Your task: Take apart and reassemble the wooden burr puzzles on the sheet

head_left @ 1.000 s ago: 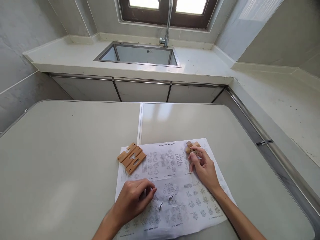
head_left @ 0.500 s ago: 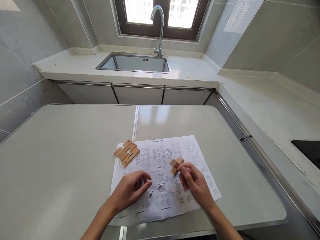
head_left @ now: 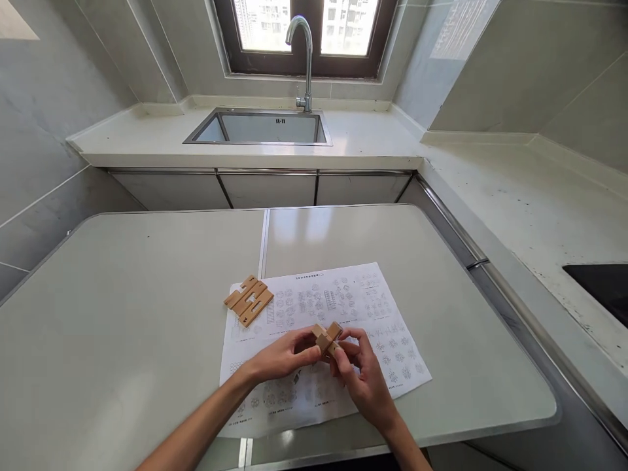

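Both hands meet at a small wooden interlocking puzzle [head_left: 328,338] made of crossed blocks, held just above the printed sheet. My left hand [head_left: 289,353] grips it from the left, thumb against its lower side. Fingers of my right hand [head_left: 360,369] close on its right and lower side, partly hiding it. Under the hands lies the white instruction sheet [head_left: 405,356], covered in small diagrams. On the sheet's upper left corner, several notched wooden puzzle pieces [head_left: 248,301] lie side by side, with dark numbers on some.
The pale table [head_left: 147,314] has a metal strip [head_left: 265,242] running across it. Beyond stands a counter with a sink [head_left: 260,140] and a tall faucet [head_left: 308,65]. Another counter [head_left: 530,196] runs along the right, with a black panel [head_left: 601,288] at its edge.
My right hand has brought the wooden puzzle left and slightly down. My left hand has moved right and now grips it too. The loose pieces stay put; the view has shifted slightly.
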The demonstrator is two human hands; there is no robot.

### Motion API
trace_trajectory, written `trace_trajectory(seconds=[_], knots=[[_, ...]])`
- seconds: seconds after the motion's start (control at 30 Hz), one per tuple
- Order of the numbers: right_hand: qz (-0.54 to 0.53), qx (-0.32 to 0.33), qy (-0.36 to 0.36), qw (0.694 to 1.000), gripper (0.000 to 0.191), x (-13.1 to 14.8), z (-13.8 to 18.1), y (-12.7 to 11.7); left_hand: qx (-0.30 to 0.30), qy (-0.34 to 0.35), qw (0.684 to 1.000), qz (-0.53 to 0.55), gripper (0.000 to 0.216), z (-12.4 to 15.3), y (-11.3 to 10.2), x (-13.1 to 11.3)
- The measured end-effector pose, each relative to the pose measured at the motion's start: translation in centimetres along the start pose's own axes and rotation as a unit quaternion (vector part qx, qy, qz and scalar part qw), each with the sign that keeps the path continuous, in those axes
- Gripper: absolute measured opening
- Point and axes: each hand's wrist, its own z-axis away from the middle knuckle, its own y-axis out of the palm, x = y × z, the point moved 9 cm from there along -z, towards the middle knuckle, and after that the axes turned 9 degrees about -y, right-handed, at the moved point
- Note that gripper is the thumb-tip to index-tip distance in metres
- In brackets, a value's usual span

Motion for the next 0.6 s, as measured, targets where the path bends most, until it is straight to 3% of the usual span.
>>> trace_trajectory(seconds=[0.13,0.33,0.6], knots=[[0.033,0.006,-0.004,0.999,0.02,0.3,-0.3,-0.1,-0.033,0.018,0.998,0.052,0.047,-0.9,-0.6,0.9],[-0.019,0.041,0.029,0.999,0.027,0.2,-0.6,1.0,-0.068,0.037,0.994,0.079,0.067,-0.3,-2.2,1.9],[-0.144,0.128,0.082,0.978,0.04,-0.8,0.2,2.6,0.005,0.08,0.986,0.145,0.072,-0.2,-1.7,1.0]])
